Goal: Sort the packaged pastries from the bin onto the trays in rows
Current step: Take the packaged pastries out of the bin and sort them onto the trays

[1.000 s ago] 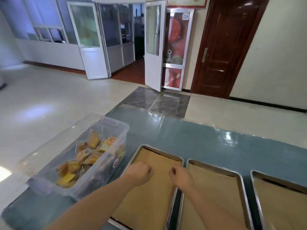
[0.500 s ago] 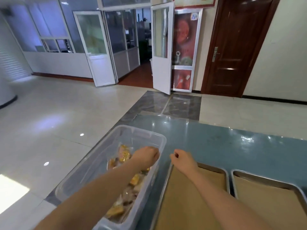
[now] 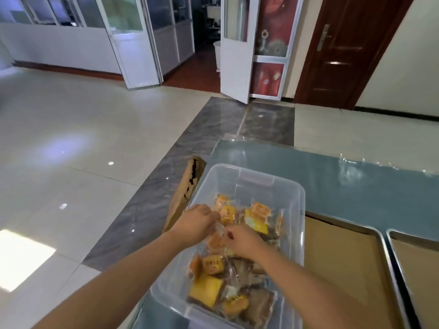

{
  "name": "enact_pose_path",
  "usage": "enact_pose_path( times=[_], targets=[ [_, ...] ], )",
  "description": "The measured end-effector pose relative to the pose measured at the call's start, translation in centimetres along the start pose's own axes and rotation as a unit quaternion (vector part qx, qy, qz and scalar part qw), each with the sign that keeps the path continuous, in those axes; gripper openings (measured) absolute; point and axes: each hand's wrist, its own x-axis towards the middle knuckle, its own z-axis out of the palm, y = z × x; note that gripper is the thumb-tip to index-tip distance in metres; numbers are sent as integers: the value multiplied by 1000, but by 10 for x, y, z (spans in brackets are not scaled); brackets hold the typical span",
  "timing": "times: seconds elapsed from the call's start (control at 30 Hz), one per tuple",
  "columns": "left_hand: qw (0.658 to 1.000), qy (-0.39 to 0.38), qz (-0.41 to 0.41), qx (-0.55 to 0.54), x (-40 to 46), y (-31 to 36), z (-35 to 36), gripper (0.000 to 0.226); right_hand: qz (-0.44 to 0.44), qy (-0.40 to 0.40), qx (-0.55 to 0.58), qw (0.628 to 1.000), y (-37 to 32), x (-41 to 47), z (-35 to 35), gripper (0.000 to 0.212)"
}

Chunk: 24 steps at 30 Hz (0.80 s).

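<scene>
A clear plastic bin (image 3: 298, 210) stands on the blue-grey table (image 3: 344, 184) and holds several packaged pastries (image 3: 206, 290), yellow, orange and brown in clear wrappers. Both my hands are inside the bin. My left hand (image 3: 196, 225) pinches the wrapper edge of a yellow packet (image 3: 228, 213) near the bin's middle. My right hand (image 3: 243, 242) curls down beside it, thumb and fingers on the wrapper of an orange packet (image 3: 215, 242). Right of the bin lies a metal tray (image 3: 381, 236) lined with brown paper, bare of pastries where visible.
A second paper-lined tray (image 3: 418, 262) sits at the right edge of view. A brown cardboard piece (image 3: 187, 186) leans beside the bin's left wall, off the table edge. Beyond the table are glossy floor tiles, an open white door (image 3: 235, 51) and a brown door.
My view has swung left and down onto the bin. Both hands moved from above the first tray into the bin and closed on packets.
</scene>
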Motion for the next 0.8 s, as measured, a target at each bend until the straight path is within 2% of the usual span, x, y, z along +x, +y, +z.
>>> enact_pose_path(
  times=[0.13,0.27,0.4,0.6,0.73,0.8],
  targets=[
    [1000,24,18,-2,-31,-23,12,36,-43,-90,-57,993,-20,25,47,18],
    [998,56,-22,-10,-42,-31,17,38,-37,-136,-68,988,-30,36,85,51],
    [995,67,-63,-26,-44,-29,21,37,-39,-147,-114,982,-24,41,108,60],
    [991,90,-82,-55,-43,-29,22,32,-92,-139,-157,974,-26,39,116,52],
    [990,91,-90,-56,-44,-29,23,30,-115,-118,-241,956,-34,31,124,31],
    [990,91,-89,-55,-44,-28,22,28,-142,-90,-281,945,-36,27,129,29]
  ],
)
